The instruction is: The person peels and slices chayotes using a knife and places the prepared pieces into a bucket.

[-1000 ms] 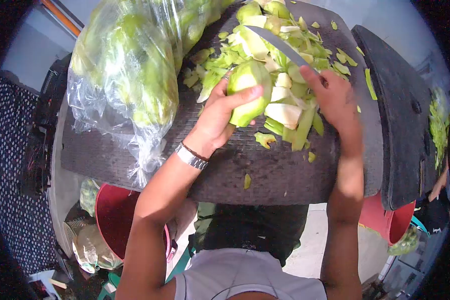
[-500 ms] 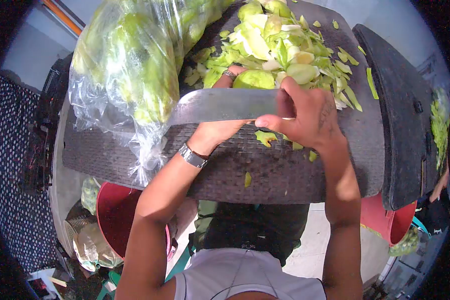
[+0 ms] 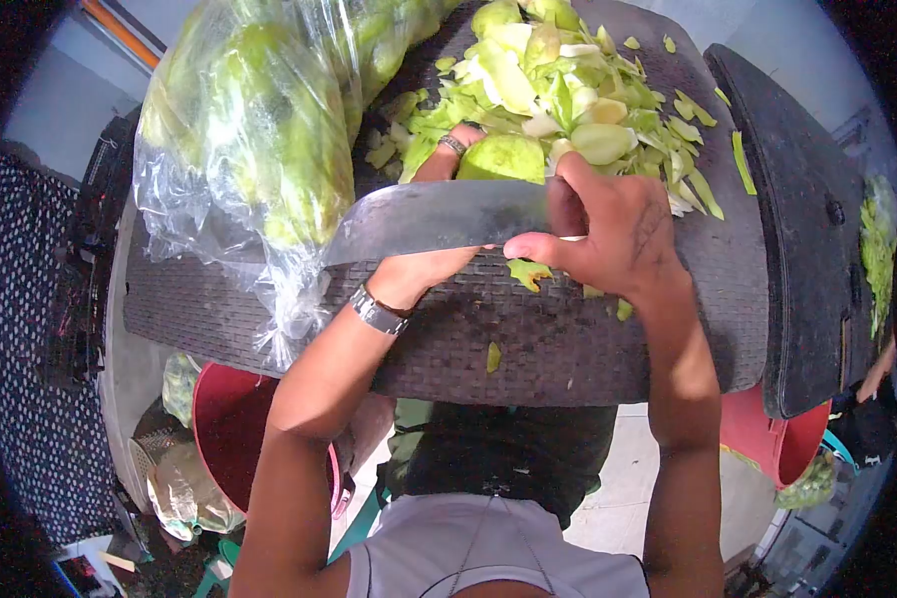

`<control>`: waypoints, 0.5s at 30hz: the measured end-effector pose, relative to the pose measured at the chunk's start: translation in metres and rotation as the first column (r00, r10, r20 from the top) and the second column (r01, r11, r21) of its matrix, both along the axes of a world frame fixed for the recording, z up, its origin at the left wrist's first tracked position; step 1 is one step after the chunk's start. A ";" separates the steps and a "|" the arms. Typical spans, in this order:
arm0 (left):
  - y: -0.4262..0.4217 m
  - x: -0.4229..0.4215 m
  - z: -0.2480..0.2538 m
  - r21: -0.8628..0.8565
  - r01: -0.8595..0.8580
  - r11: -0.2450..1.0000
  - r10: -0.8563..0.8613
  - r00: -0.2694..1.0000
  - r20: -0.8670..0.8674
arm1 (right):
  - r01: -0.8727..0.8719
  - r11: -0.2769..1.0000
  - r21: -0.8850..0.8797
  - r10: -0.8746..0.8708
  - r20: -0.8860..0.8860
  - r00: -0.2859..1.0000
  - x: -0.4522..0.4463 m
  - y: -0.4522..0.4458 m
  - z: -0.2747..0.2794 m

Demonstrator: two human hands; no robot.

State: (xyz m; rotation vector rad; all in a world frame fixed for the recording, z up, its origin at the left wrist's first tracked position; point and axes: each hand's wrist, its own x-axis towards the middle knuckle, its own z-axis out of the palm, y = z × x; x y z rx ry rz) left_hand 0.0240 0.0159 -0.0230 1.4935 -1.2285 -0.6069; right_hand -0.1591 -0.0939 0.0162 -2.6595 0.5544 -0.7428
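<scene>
My right hand (image 3: 613, 219) is closed on the handle of a broad-bladed knife (image 3: 434, 217), whose wide blade points left across my left hand (image 3: 424, 271). Behind the blade, my left hand holds a green fruit that looks like an unripe mango (image 3: 505, 157); the palm and most fingers are hidden, with a ringed finger showing beyond it. Just past the fruit rises a pile of pale green slices and peelings (image 3: 558, 80). A small browned scrap (image 3: 530, 274) lies beside my right thumb.
A clear plastic bag (image 3: 259, 130) of green fruit stands at the left on the dark woven tabletop (image 3: 468, 339). Below the table are a red bucket (image 3: 224, 429) at left and another red bucket (image 3: 782, 439) at right. A dark panel (image 3: 792, 229) borders the right side.
The blade has dropped slightly toward me and tilted a little at its left end. More of the fruit shows above it. Both hands stay almost in place.
</scene>
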 end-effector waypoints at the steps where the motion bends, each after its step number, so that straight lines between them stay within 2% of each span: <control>1: 0.000 0.000 0.000 -0.020 0.026 0.999 -0.026 1.000 0.013 | 0.009 1.000 -0.009 -0.009 0.004 1.000 -0.001 0.000 0.000; 3: 0.001 0.000 -0.001 -0.058 0.078 0.995 -0.076 0.996 0.038 | 0.014 1.000 -0.014 -0.014 0.018 1.000 -0.002 -0.003 0.001; 6: -0.002 0.000 -0.005 -0.112 0.068 0.991 -0.072 0.997 -0.035 | 0.004 1.000 0.000 -0.004 0.021 1.000 -0.004 -0.007 0.002; 9: -0.002 0.000 -0.002 -0.139 0.056 0.989 -0.045 0.996 0.080 | 0.006 1.000 0.027 -0.007 0.023 1.000 -0.004 -0.007 0.004; 11: -0.002 -0.004 0.005 -0.236 0.019 0.971 0.039 0.970 0.238 | 0.027 0.998 0.060 -0.032 0.077 0.997 -0.003 -0.010 -0.001; 12: -0.002 -0.006 0.008 -0.286 0.007 0.958 0.086 0.946 0.312 | 0.012 0.991 0.130 -0.021 0.068 0.997 -0.004 -0.012 -0.002; 13: -0.003 -0.009 0.011 -0.326 -0.055 0.944 0.156 0.944 0.291 | -0.003 0.980 0.200 -0.010 0.060 0.998 -0.006 -0.017 -0.003; 14: -0.002 -0.008 0.013 -0.346 -0.061 0.936 0.185 0.922 0.341 | -0.018 0.963 0.269 0.004 0.053 0.999 -0.008 -0.019 -0.003; 15: -0.001 -0.008 0.014 -0.365 -0.065 0.929 0.216 0.895 0.390 | -0.030 0.961 0.274 0.016 0.052 0.999 -0.008 -0.020 -0.003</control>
